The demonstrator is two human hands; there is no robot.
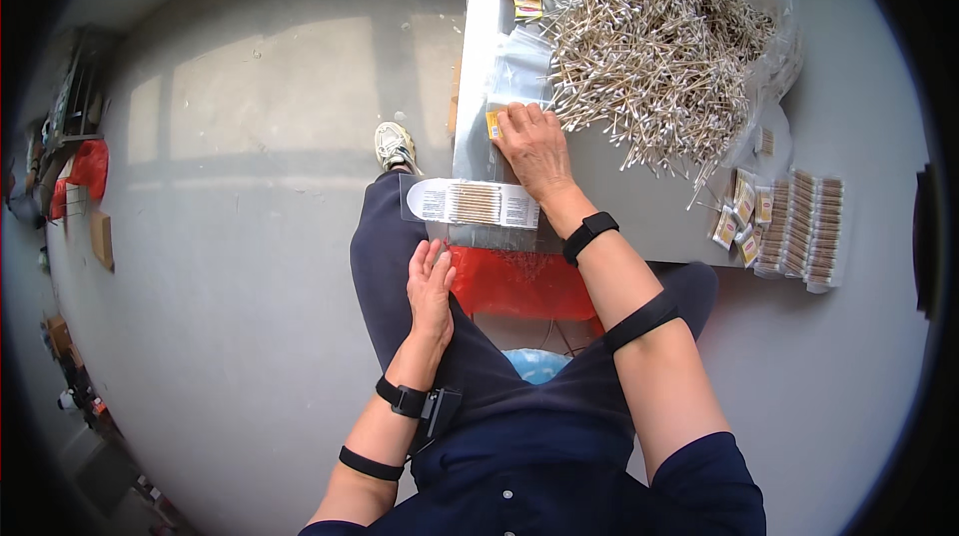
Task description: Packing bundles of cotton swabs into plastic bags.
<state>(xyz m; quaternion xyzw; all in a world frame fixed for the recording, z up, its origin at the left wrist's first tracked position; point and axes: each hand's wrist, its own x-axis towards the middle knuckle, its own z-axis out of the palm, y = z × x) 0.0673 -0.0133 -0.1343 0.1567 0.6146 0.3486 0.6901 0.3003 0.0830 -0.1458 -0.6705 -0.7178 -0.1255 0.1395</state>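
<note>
My right hand (pixel 536 148) is at the table's left side, its fingers bent and pressed together at a small yellow card (pixel 493 124). Clear plastic bags (pixel 521 64) lie just beyond these fingers. Nearer to me, a flat clear packet (pixel 432 200) with a white, round-ended card lies across the table edge, its left end sticking out past it. A row of cotton swabs (pixel 474 203) shows in the packet's middle. My left hand (pixel 431 298) is below the packet, over my lap, fingers stretched and holding nothing.
A big heap of loose cotton swabs (pixel 654 56) spills from a clear plastic bag (pixel 784 11). Filled swab packs (pixel 799 231) stand in rows at the right, beside small yellow-and-white packets (pixel 744 198). Red plastic (pixel 524 281) hangs under the table's front edge.
</note>
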